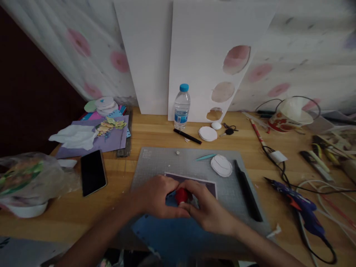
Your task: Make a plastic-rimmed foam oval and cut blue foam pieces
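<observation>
Head view: both hands, left hand (158, 196) and right hand (207, 209), grip red piece (181, 195).

Two bare forearms, sleeveless as far as visible, entering from 7 and 5 o'clock. Left hand (158, 196) and right hand (207, 209) ungloved; no watch, ring or band visible.

red object (182, 195) mostly hidden btwn hands, forearms cut off at bottom
</observation>
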Action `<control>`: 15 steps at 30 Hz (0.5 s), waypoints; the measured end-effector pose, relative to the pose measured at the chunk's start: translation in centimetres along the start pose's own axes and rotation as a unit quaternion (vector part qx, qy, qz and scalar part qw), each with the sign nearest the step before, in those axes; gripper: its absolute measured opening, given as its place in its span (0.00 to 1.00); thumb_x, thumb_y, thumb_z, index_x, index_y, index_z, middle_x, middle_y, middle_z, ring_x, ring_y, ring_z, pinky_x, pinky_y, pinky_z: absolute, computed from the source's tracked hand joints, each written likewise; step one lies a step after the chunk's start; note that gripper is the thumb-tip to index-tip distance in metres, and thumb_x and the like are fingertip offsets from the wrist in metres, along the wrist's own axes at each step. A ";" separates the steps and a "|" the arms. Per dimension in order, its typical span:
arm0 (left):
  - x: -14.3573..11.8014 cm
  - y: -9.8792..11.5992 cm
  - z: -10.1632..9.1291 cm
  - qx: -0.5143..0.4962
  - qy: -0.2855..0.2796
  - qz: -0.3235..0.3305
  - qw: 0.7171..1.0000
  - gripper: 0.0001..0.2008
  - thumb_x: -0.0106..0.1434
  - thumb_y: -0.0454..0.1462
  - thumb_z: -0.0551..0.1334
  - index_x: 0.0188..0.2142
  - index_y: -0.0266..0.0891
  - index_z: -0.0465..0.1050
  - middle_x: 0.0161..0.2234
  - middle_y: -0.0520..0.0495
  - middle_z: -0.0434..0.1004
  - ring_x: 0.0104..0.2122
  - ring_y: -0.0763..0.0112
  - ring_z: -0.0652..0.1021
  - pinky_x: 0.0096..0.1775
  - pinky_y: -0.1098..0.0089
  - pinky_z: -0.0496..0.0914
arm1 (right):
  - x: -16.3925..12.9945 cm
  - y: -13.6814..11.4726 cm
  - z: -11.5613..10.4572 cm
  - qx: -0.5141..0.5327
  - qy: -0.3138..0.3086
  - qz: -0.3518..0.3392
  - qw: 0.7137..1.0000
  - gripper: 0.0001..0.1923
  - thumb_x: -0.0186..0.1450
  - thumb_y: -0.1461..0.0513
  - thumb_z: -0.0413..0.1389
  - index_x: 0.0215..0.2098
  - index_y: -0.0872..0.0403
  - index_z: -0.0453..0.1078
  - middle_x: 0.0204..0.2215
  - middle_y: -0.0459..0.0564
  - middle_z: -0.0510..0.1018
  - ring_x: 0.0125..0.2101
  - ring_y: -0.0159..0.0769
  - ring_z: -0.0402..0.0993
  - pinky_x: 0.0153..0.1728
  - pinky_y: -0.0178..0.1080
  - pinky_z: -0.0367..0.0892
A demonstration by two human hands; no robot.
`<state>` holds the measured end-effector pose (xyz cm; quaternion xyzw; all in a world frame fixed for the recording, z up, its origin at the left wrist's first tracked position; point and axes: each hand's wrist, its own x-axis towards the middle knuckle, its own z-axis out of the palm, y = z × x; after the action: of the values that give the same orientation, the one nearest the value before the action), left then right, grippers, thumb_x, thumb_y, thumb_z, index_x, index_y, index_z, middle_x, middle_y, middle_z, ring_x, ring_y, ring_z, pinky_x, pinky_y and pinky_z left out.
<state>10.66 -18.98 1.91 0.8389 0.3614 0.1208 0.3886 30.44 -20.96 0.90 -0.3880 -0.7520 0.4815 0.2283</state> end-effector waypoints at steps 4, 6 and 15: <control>-0.1 -0.5 0.7 0.000 0.010 0.019 1.000 0.18 0.58 0.53 0.63 0.34 0.40 0.73 0.27 0.52 0.72 0.27 0.70 0.71 0.31 0.71 0.61 | 0.1 0.1 0.2 -0.014 0.009 -0.008 1.000 0.05 0.59 0.68 0.55 0.31 0.53 0.63 0.30 0.47 0.72 0.32 0.36 0.66 0.34 0.38 0.61; -0.2 -0.6 1.0 0.003 0.020 0.012 1.000 0.18 0.59 0.53 0.62 0.33 0.39 0.72 0.27 0.51 0.73 0.27 0.70 0.72 0.31 0.71 0.61 | 0.2 0.2 0.2 -0.028 0.020 -0.019 0.999 0.06 0.58 0.69 0.55 0.30 0.53 0.64 0.29 0.47 0.72 0.31 0.36 0.65 0.33 0.38 0.61; -0.5 0.7 0.3 -0.026 0.039 -0.120 0.992 0.22 0.54 0.55 0.66 0.36 0.39 0.73 0.31 0.52 0.76 0.31 0.67 0.75 0.31 0.72 0.60 | 0.6 0.6 -0.8 -0.009 0.017 0.009 1.000 0.04 0.63 0.62 0.58 0.37 0.53 0.69 0.34 0.48 0.76 0.35 0.37 0.69 0.38 0.39 0.63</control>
<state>10.79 -19.81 2.24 0.7738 0.4711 0.1151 0.4075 30.90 -19.90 0.66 -0.4051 -0.7487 0.4700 0.2334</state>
